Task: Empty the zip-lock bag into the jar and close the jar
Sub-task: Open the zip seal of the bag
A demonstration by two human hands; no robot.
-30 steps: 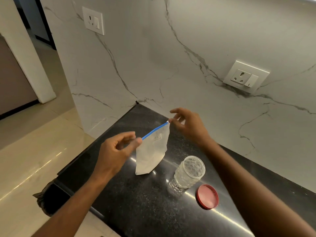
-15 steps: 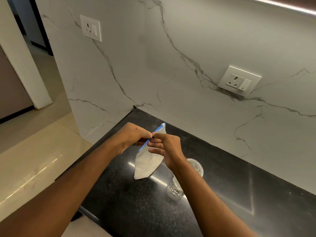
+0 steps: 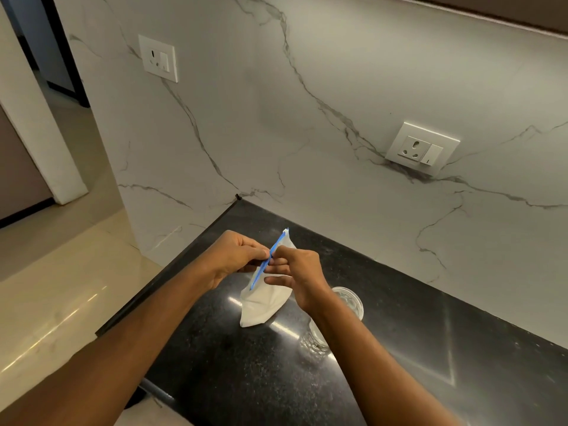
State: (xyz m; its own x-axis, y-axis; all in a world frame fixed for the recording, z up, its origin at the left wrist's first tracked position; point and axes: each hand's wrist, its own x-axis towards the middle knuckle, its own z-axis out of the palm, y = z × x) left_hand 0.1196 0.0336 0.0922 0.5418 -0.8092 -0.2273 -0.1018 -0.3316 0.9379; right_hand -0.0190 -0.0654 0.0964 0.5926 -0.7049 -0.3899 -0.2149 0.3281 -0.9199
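Now your left hand [image 3: 236,256] and right hand [image 3: 299,276] both pinch the blue zip strip of the white-filled zip-lock bag [image 3: 266,298], held above the black speckled worktop [image 3: 246,370], clear jar [image 3: 349,305] just beside, marble wall [image 3: 307,118] behind.

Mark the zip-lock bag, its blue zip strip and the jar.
zip-lock bag [image 3: 261,305]: head view, white lower body below the hands.
blue zip strip [image 3: 279,243]: head view, upper stretch above the fingers.
jar [image 3: 353,302]: head view, clear rim right of the forearm.
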